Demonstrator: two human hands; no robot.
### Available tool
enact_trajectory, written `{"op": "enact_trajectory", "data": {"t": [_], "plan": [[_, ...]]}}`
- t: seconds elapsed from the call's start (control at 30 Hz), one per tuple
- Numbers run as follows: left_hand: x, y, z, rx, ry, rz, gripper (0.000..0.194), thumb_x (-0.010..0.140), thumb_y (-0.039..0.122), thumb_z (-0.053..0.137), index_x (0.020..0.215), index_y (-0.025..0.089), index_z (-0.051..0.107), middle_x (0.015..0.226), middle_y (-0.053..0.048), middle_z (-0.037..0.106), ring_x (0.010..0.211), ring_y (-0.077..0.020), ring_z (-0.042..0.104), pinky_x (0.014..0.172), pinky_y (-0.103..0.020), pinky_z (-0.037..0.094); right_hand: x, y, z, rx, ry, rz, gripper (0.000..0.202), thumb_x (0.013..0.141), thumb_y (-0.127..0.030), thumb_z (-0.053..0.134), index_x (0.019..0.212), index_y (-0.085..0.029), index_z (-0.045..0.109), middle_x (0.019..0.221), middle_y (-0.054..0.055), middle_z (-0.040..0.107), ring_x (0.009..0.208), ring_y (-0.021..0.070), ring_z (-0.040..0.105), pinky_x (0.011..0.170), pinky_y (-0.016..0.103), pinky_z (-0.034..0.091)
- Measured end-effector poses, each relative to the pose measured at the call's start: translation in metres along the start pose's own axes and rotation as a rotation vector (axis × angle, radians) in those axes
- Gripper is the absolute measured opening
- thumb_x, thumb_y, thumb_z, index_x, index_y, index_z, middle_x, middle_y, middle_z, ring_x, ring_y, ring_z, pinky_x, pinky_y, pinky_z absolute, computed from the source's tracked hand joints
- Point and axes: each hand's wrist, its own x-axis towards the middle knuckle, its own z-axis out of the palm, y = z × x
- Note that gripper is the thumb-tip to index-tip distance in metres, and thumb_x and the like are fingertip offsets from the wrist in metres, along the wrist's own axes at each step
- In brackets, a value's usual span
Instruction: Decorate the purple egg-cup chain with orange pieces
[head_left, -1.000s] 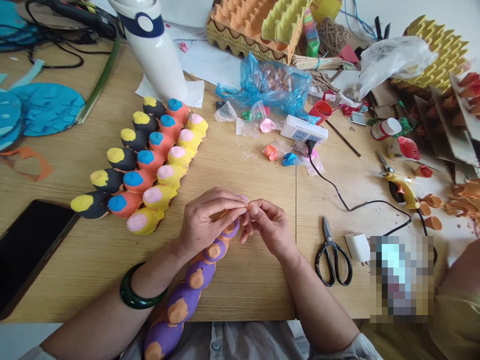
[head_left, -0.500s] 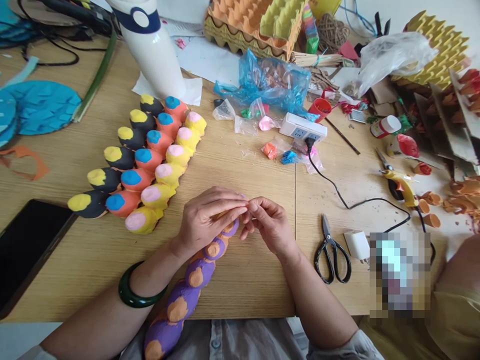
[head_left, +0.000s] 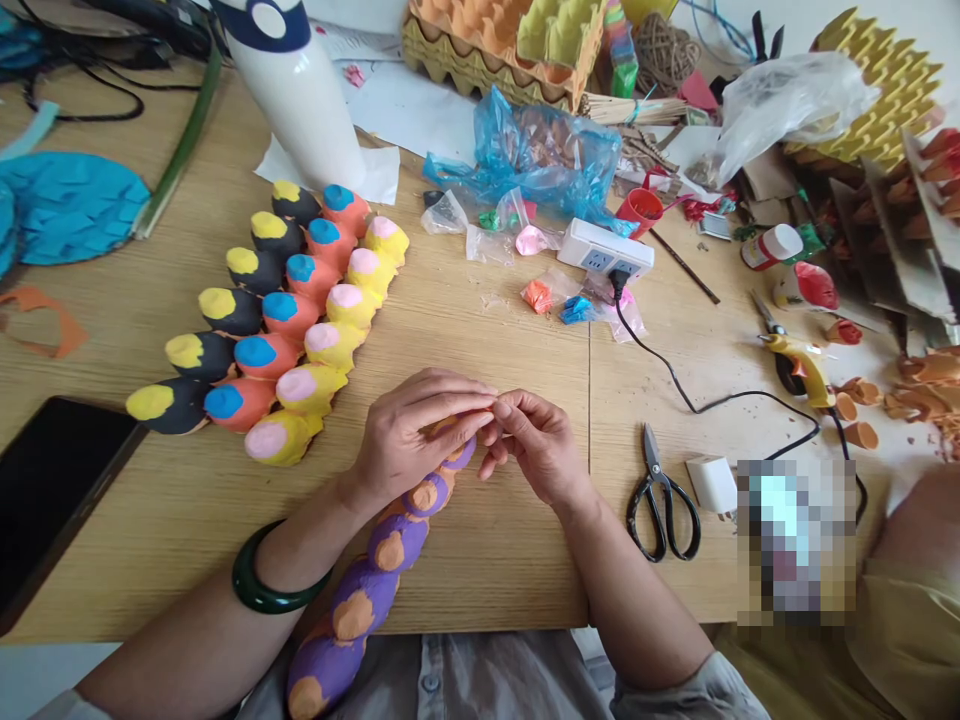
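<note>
1. The worktop (head_left: 480, 345) fills most of the frame.
2. Left of centre on it lies one painted carton block (head_left: 266, 355): three rows of six cups, eighteen in all; six are black tipped yellow, six orange tipped blue, six yellow tipped pink.
3. One purple-and-orange strip (head_left: 391, 550) runs slantwise from the bottom edge, left of centre, up and right towards the middle of the frame. Five bumps show; its far end passes beneath the left hand (head_left: 411, 435), the nearer of the two. From that grip, the visible length lies down and to the left.
4. The left thumb and forefinger are drawn close, a sliver of orange between them; whether they clasp it cannot be told. The right hand (head_left: 541, 445) meets them at the fingertips, its thumb pressed to the forefinger; anything pinched there is hidden.
5. One pair of black-handled scissors (head_left: 657, 474) lies right of the right forearm.
6. Above the hands sit one orange lump (head_left: 537, 295) and one blue lump (head_left: 577, 309).
</note>
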Motion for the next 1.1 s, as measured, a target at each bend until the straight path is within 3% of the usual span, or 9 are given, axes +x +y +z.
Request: {"op": "enact_trajectory", "data": {"t": [0.2,0.43,0.6,0.77,0.93,1.1], "plan": [[0.0,0.002,0.0,-0.017,-0.02,-0.035,0.015,0.094,0.015,0.072,0.103,0.026,0.077,0.1,-0.002,0.081,0.096,-0.0187,0.076,0.087,-0.035,0.062,0.0,-0.001,0.0,-0.053,0.017,0.003,0.033,0.086,-0.049,0.079,0.081,-0.018,0.068,0.069,-0.003,0.068,0.05,0.008,0.057,0.052,0.027,0.064],[-0.001,0.003,-0.004,-0.034,0.01,-0.216,0.011,0.099,0.028,0.068,0.104,0.033,0.076,0.104,0.005,0.08,0.095,-0.0216,0.076,0.085,-0.044,0.065,0.005,-0.004,-0.006,-0.085,0.291,-0.175,0.012,0.084,-0.03,0.077,0.087,-0.02,0.071,0.077,-0.001,0.066,0.063,0.0105,0.06,0.055,0.025,0.062],[-0.001,0.004,-0.004,-0.033,-0.017,-0.241,0.015,0.103,0.032,0.061,0.107,0.033,0.076,0.108,0.006,0.08,0.1,-0.0217,0.075,0.087,-0.045,0.065,0.003,-0.006,-0.005,-0.041,0.238,-0.165,0.008,0.084,-0.027,0.075,0.089,-0.021,0.072,0.07,-0.004,0.057,0.058,0.0096,0.053,0.047,0.021,0.054],[0.0,0.006,-0.003,-0.048,-0.03,-0.208,0.014,0.102,0.027,0.062,0.105,0.03,0.076,0.103,0.005,0.08,0.098,-0.0211,0.074,0.087,-0.046,0.063,-0.004,-0.002,0.003,-0.251,0.219,-0.272,0.016,0.089,-0.035,0.077,0.099,-0.024,0.073,0.075,-0.004,0.061,0.051,0.006,0.046,0.043,0.019,0.042],[-0.001,0.007,-0.001,-0.048,-0.022,-0.193,0.015,0.1,0.022,0.064,0.1,0.031,0.077,0.1,0.003,0.08,0.101,-0.0226,0.073,0.091,-0.049,0.061,-0.008,0.002,0.007,-0.364,0.202,-0.286,0.02,0.09,-0.04,0.076,0.102,-0.024,0.071,0.085,0.001,0.07,0.069,0.0117,0.06,0.059,0.024,0.05],[-0.001,0.006,0.002,-0.074,0.018,-0.199,0.015,0.098,0.022,0.067,0.099,0.03,0.079,0.097,0.0,0.081,0.1,-0.0229,0.073,0.09,-0.047,0.062,-0.01,0.006,0.005,-0.595,0.181,-0.452,0.015,0.093,-0.032,0.074,0.106,-0.025,0.071,0.087,0.002,0.071,0.073,0.0135,0.063,0.062,0.026,0.051]]}}
